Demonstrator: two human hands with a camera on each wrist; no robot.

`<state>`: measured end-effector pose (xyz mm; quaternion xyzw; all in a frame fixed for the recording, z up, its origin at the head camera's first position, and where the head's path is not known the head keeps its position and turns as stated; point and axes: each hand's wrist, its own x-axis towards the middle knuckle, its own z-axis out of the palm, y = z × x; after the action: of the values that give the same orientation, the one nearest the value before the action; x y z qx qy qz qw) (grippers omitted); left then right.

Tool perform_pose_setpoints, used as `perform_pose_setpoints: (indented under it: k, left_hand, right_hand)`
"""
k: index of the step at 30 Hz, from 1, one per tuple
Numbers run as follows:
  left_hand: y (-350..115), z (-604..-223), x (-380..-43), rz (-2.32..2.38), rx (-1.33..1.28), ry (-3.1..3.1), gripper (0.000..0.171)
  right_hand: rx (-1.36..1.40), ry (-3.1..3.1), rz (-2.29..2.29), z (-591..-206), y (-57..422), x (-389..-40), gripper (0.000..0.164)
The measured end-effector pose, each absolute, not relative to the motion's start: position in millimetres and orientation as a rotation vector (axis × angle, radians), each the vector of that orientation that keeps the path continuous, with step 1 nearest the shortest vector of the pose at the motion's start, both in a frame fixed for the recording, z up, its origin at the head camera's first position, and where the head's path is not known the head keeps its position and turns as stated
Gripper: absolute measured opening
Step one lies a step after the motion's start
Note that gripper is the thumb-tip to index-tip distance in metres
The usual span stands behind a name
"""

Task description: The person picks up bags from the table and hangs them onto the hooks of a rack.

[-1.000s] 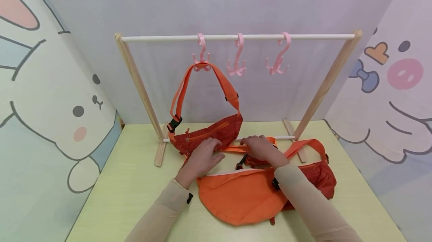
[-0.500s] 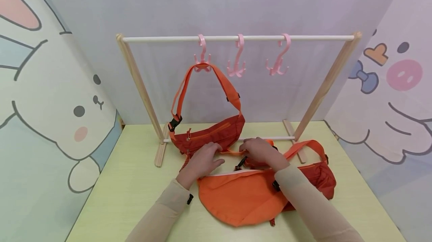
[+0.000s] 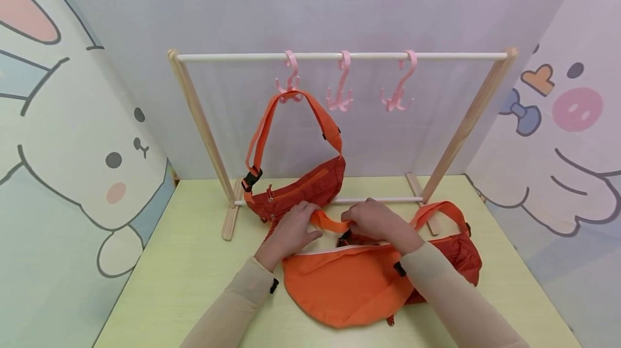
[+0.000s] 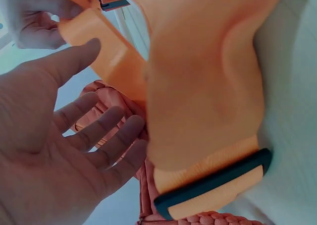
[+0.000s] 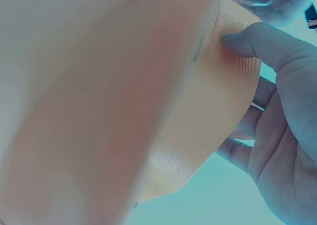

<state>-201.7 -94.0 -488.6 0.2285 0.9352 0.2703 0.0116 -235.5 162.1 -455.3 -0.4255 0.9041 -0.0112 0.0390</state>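
Observation:
In the head view, my right hand (image 3: 378,224) pinches an orange webbing strap (image 3: 331,222) that runs between the two hands. In the right wrist view, the thumb lies on the strap's (image 5: 208,106) face with the fingers behind it. My left hand (image 3: 291,232) is at the strap's other end, its fingers extended and loosely spread beside it in the left wrist view. Just before the hands lies a waist bag, its orange back panel (image 3: 344,283) facing up. Beyond the left hand, a dark red waist bag (image 3: 303,189) hangs by its strap from the left pink hook (image 3: 291,81).
Two more pink hooks, the middle one (image 3: 343,87) and the right one (image 3: 400,87), hang from the white rail (image 3: 218,57) of a wooden-legged rack. Another red waist bag (image 3: 458,256) lies at the right, partly behind the right sleeve (image 3: 451,289).
The strap between the hands has gone from lying flat and slack to raised and twisted. My right hand has shifted slightly left. The hanging bag has swung a little and tilts more.

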Motion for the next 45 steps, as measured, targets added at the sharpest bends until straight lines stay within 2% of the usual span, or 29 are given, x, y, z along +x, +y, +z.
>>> perform_pose_setpoints:
  k: [4,7,18,24,39,45]
  left_hand:
    - [-92,-490,-202,0.806,0.764,2.934,0.070]
    - [-91,-491,-202,0.785,0.807,2.938,0.072]
    - [-90,-491,-203,0.825,0.861,2.888,0.042]
    - [-93,-487,-203,0.873,0.878,2.860,0.034]
    - [-97,-473,-203,1.002,0.704,2.733,0.031]
    - [-97,-469,-202,1.028,0.749,2.748,0.035]
  right_hand:
    - [-1.319,2.778,-0.020,-444,160,-226,0.017]
    - [-1.334,2.785,-0.002,-435,159,-219,0.016]
    - [-1.347,2.798,-0.064,-409,157,-203,0.011]
    - [-1.300,2.833,-0.092,-401,160,-200,0.010]
    - [-1.263,2.885,-0.194,-373,171,-199,0.017]
    - [-1.190,2.914,-0.233,-364,173,-198,0.017]
